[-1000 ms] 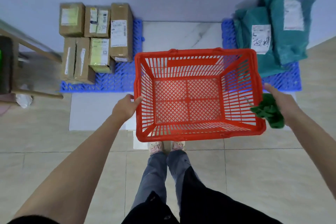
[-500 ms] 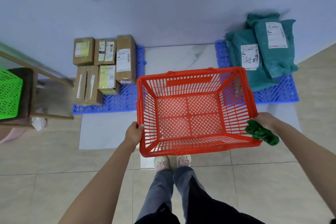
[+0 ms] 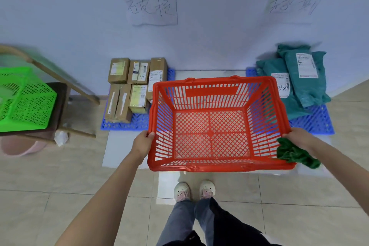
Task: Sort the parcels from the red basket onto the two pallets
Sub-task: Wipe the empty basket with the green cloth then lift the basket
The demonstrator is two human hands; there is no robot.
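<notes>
The red basket is held up above the floor and nothing lies inside it. My left hand grips its left rim. My right hand grips its right rim, with a green scrunchie on that wrist. Several brown cardboard boxes lie on the left blue pallet by the wall. Teal mailer bags with white labels are piled on the right blue pallet.
A green basket sits on a wooden chair at the left, with a pink bin under it. Two handwritten paper signs hang on the wall. A white floor slab lies between the pallets. My shoes stand behind it.
The basket has been lifted off the floor in both hands, and my view has risen and pulled back, so more wall, the signs and the green basket show.
</notes>
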